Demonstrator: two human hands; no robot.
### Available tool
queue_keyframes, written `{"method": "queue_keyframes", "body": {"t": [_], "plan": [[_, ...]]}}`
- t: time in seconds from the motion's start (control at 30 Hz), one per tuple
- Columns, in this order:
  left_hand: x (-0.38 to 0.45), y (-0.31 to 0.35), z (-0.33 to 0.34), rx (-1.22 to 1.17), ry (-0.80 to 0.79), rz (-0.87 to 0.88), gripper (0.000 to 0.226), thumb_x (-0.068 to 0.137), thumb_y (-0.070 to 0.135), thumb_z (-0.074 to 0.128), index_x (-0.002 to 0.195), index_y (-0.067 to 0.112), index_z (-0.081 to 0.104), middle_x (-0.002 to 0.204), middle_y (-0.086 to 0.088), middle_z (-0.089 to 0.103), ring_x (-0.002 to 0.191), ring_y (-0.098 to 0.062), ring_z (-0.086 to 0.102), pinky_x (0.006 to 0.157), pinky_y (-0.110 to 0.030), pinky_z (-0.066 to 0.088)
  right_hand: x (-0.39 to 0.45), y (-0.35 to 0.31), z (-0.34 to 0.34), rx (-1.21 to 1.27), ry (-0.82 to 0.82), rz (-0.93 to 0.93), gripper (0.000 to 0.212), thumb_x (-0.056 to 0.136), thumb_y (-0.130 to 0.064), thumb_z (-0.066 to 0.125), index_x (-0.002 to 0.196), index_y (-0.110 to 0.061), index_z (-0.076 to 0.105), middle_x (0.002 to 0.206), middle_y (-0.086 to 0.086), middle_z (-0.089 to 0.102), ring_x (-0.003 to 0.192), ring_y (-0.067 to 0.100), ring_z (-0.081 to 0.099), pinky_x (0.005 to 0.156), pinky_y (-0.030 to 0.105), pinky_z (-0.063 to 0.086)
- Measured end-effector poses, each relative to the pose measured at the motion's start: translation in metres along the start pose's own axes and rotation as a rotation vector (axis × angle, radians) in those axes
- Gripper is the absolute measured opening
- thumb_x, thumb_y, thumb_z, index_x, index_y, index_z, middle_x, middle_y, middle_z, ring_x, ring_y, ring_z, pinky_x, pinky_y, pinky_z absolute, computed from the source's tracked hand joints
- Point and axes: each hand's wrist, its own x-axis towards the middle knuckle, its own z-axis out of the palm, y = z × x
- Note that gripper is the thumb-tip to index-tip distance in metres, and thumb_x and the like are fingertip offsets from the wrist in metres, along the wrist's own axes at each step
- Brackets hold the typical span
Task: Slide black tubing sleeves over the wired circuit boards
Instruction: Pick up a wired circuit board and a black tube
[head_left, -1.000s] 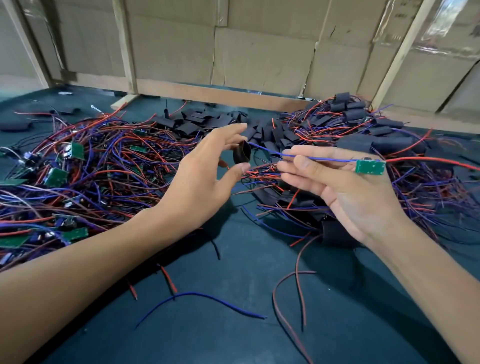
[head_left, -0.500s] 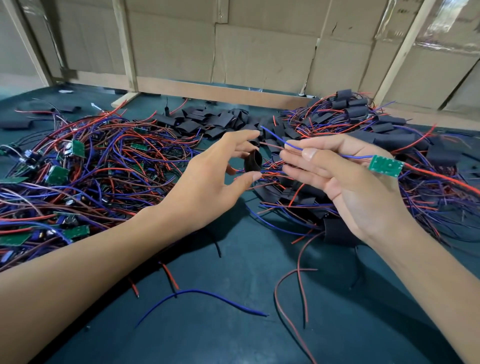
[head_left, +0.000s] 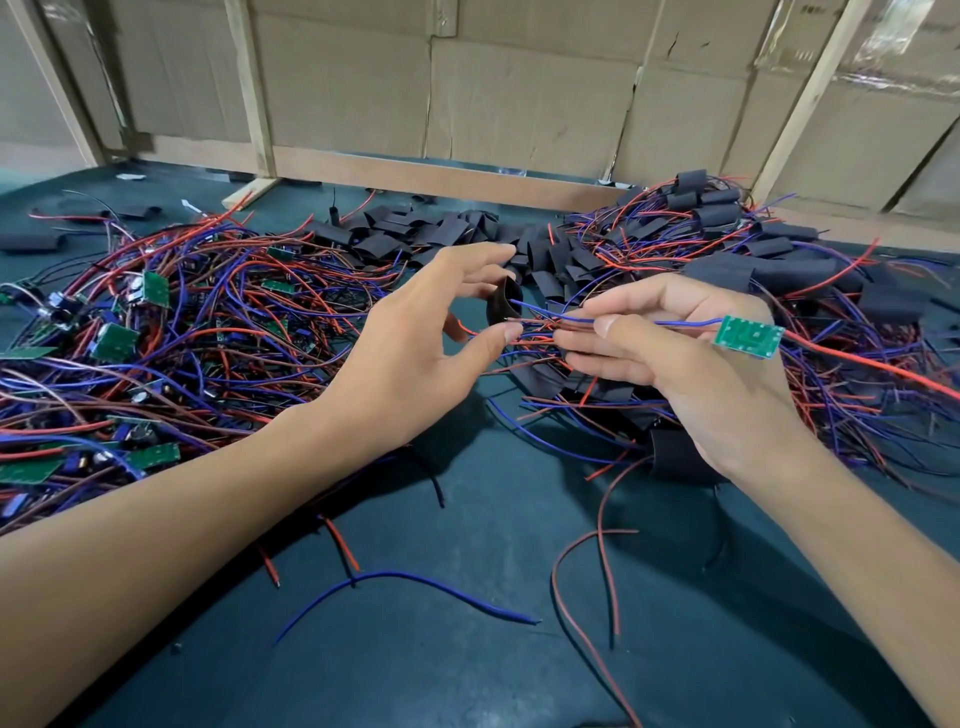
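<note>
Now threading begins — the left hand (head_left: 415, 353) pinches a black sleeve (head_left: 503, 306), the right hand (head_left: 685, 374) pinches the board's (head_left: 748, 336) blue wire (head_left: 550, 314) — its tip must next enter the sleeve's mouth.

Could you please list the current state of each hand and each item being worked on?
Left hand: pinching the short black tubing sleeve.
Short black tubing sleeve: held open-ended toward the wire tips, not yet on the board.
Right hand: pinching the thin blue wire.
Thin blue wire: tip at the sleeve's mouth.
Small green circuit board: bare, hanging beyond the right hand.
</note>
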Motion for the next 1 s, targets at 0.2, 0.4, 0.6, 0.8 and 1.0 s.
{"method": "queue_keyframes", "body": {"t": [0.2, 0.4, 0.6, 0.8, 1.0], "plan": [[0.000, 0.004, -0.001, 0.030, -0.025, 0.025, 0.053, 0.093, 0.024, 0.071, 0.141, 0.024, 0.048, 0.128, 0.015, 0.062, 0.121, 0.005, 0.055, 0.086, -0.009, 0.044, 0.002, -0.003, -0.003, 0.033, 0.055, -0.020, 0.019, 0.095, 0.013, 0.054, 0.089, 0.001, 0.069, 0.091, 0.019, 0.077, 0.089, 0.035, 0.077, 0.075, 0.036, 0.063], [0.000, 0.003, -0.001, 0.052, -0.063, 0.072, 0.053, 0.094, 0.023, 0.070, 0.142, 0.022, 0.047, 0.131, 0.015, 0.061, 0.127, -0.001, 0.053, 0.088, -0.011, 0.042, 0.002, -0.002, -0.004, 0.000, 0.039, -0.029, 0.024, 0.093, 0.014, 0.055, 0.085, -0.002, 0.071, 0.090, 0.019, 0.077, 0.087, 0.037, 0.077, 0.076, 0.040, 0.063], [0.000, 0.003, 0.000, 0.071, -0.042, 0.099, 0.049, 0.093, 0.021, 0.072, 0.137, 0.023, 0.051, 0.126, 0.015, 0.064, 0.121, -0.001, 0.057, 0.086, -0.012, 0.044, -0.001, 0.001, -0.004, -0.117, -0.022, -0.038, 0.020, 0.093, 0.014, 0.057, 0.091, 0.000, 0.071, 0.087, 0.015, 0.078, 0.085, 0.031, 0.078, 0.075, 0.038, 0.064], [-0.003, 0.007, -0.001, 0.082, -0.039, 0.080, 0.035, 0.092, 0.016, 0.072, 0.124, 0.024, 0.060, 0.100, 0.021, 0.072, 0.092, -0.004, 0.067, 0.085, -0.032, 0.053, -0.005, 0.000, -0.001, -0.147, -0.056, -0.043, 0.014, 0.094, 0.008, 0.063, 0.097, 0.000, 0.073, 0.087, 0.014, 0.078, 0.084, 0.029, 0.078, 0.074, 0.035, 0.064], [-0.003, 0.012, -0.003, 0.189, -0.020, 0.121, 0.026, 0.091, 0.017, 0.073, 0.116, 0.020, 0.067, 0.099, 0.016, 0.074, 0.093, -0.005, 0.064, 0.084, -0.033, 0.051, -0.002, -0.002, 0.000, -0.093, -0.061, -0.018, 0.008, 0.091, 0.004, 0.069, 0.098, 0.000, 0.071, 0.091, 0.018, 0.077, 0.087, 0.032, 0.077, 0.075, 0.037, 0.064]]}}
